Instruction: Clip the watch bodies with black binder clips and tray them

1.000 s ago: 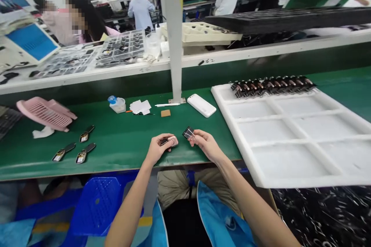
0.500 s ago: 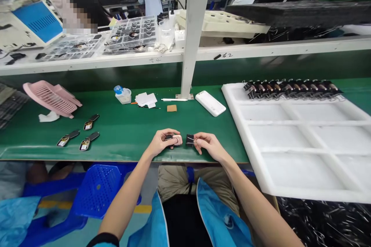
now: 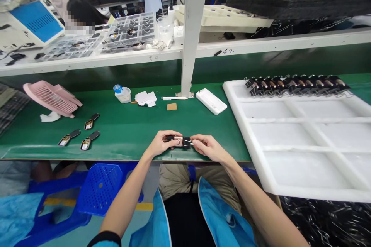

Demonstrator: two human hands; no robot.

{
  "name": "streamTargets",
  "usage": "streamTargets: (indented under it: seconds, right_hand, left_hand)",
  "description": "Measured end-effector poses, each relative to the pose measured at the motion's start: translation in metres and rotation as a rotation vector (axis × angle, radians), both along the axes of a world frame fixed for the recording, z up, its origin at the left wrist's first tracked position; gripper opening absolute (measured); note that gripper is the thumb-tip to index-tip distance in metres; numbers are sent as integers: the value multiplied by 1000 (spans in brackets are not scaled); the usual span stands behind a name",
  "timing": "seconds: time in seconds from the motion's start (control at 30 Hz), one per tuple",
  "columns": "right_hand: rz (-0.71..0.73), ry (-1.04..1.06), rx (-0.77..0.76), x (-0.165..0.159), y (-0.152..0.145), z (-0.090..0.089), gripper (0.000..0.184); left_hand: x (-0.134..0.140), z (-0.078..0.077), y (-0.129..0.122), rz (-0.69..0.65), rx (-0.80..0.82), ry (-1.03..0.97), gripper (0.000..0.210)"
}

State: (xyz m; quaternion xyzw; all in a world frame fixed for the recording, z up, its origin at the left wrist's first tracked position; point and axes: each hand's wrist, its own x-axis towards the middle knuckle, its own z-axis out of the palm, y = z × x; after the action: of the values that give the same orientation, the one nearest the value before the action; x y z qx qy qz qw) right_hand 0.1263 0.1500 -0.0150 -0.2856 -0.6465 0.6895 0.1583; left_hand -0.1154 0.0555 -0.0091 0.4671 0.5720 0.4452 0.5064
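Note:
My left hand is closed around a small rose-gold and black device, its thumb lying on top; part of the device is hidden by the fingers. From the right, a black binder clip meets the device's right end, its jaws seemingly over the edge. The fingers of my right hand pinch the clip's wire handles. Both hands are just above the green table, near its front edge.
At right, a white foam tray carries a row of clipped devices; a heap of binder clips lies below. Several small items, including a white phone-like case, lie ahead. Three opened oval devices and a pink basket are left.
My right hand has moved left with the binder clip, closing the gap to the device. The left hand keeps its hold in nearly the same place.

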Motion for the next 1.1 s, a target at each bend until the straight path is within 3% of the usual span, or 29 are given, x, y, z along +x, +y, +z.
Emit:
streamTargets:
  seconds: [0.23,0.53,0.6,0.73,0.83,0.9,0.97,1.1]
  right_hand:
    - [35,-53,148,0,-1,3,56]
    - [-11,-27,83,-10,-4,1,47]
    - [-36,-9,88,-11,-8,11,46]
    - [-20,1,310,1,-18,45,34]
    - [-90,-50,305,30,-21,68,27]
    - [-211,-32,188,59,-13,77,31]
    - [-392,-80,182,90,9,82,36]
    - [-757,-350,474,129,89,87,34]
  left_hand:
    - [4,7,0,-46,11,111,35]
    - [3,10,-2,-32,-1,132,44]
    - [7,14,-3,-37,4,154,45]
    - [21,32,0,-139,75,274,44]
    - [26,49,3,-186,124,261,71]
    - [22,55,5,-94,185,236,82]
    - [12,51,5,65,226,244,77]
    - [-6,18,0,387,128,471,63]
